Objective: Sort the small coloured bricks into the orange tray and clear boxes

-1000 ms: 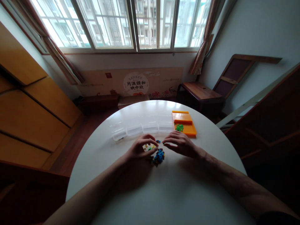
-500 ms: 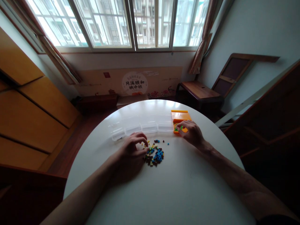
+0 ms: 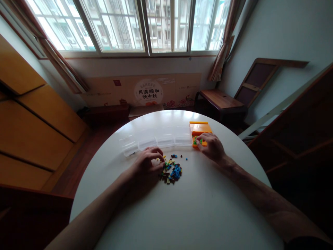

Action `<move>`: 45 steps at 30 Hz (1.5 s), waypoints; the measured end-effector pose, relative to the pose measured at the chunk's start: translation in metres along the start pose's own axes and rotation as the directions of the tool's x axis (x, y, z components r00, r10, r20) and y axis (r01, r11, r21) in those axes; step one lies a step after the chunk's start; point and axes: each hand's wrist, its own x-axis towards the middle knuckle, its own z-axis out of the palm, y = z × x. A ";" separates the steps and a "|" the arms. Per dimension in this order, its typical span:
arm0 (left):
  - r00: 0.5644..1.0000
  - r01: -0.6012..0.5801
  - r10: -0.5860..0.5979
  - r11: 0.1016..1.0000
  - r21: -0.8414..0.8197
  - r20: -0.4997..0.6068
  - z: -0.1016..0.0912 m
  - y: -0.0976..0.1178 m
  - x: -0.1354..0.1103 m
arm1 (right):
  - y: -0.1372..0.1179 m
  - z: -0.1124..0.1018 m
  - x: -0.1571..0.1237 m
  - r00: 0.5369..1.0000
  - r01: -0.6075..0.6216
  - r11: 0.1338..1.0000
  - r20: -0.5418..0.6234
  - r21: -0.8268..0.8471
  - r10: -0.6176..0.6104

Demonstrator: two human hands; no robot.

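A pile of small toy building bricks (image 3: pixel 176 172) in blue, brown, yellow and green lies on the white table. My left hand (image 3: pixel 148 161) rests at the pile's left side, its fingers curved and the thumb slightly apart from the index finger, with nothing visible held. My right hand (image 3: pixel 212 147) reaches into an orange open-lidded box (image 3: pixel 194 145), thumb and index fingertips close together over some green bricks (image 3: pixel 195 141). Whether a small brick is pinched there is hidden by the fingers.
A row of clear plastic compartments (image 3: pixel 165 141) extends left from the orange box. Loose bricks (image 3: pixel 181 156) lie just beyond the pile. The round white table (image 3: pixel 192 208) has a curved far edge; a wooden chair (image 3: pixel 221 99) stands behind it at right.
Both hands stay in nearly the same places, with the right fingertips still over the green bricks. The whole view has shifted very slightly.
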 end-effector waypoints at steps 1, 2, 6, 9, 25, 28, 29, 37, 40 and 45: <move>1.000 0.001 -0.001 1.000 0.003 -0.013 0.000 0.000 0.000 | -0.004 -0.002 0.001 1.000 0.016 1.000 -0.013 0.023 -0.016; 1.000 0.004 -0.004 1.000 0.003 -0.027 0.000 -0.001 0.001 | -0.009 -0.003 0.001 0.999 0.040 0.998 -0.023 0.051 -0.039; 0.997 0.016 -0.018 1.000 -0.022 -0.081 0.005 0.001 0.003 | -0.035 -0.007 0.000 0.984 0.176 0.965 -0.028 0.194 -0.174; 0.990 0.049 -0.054 0.998 -0.038 -0.130 0.013 0.006 0.003 | -0.058 -0.006 -0.004 0.950 0.295 0.907 0.010 0.302 -0.313; 0.980 -0.016 -0.007 0.993 -0.114 -0.197 0.039 0.034 0.011 | -0.077 0.005 -0.008 0.856 0.460 0.799 0.046 0.386 -0.515; 0.980 -0.034 0.013 0.994 -0.102 -0.199 0.037 0.034 0.012 | -0.076 0.006 -0.009 0.852 0.470 0.799 0.045 0.374 -0.522; 0.981 -0.032 0.012 0.995 -0.099 -0.194 0.035 0.033 0.012 | -0.074 0.005 -0.009 0.855 0.467 0.805 0.046 0.367 -0.517; 0.995 0.004 -0.004 1.000 -0.009 -0.099 0.015 0.009 0.004 | -0.029 -0.009 0.001 0.980 0.193 0.969 0.009 0.153 -0.196; 0.998 0.002 0.000 0.999 0.038 -0.068 0.009 0.008 0.001 | -0.008 -0.011 0.003 0.997 0.066 0.996 0.025 0.058 -0.068; 1.000 -0.009 0.007 0.995 0.100 0.017 0.001 0.010 -0.001 | 0.008 -0.008 0.001 0.996 -0.087 0.995 0.025 -0.052 0.089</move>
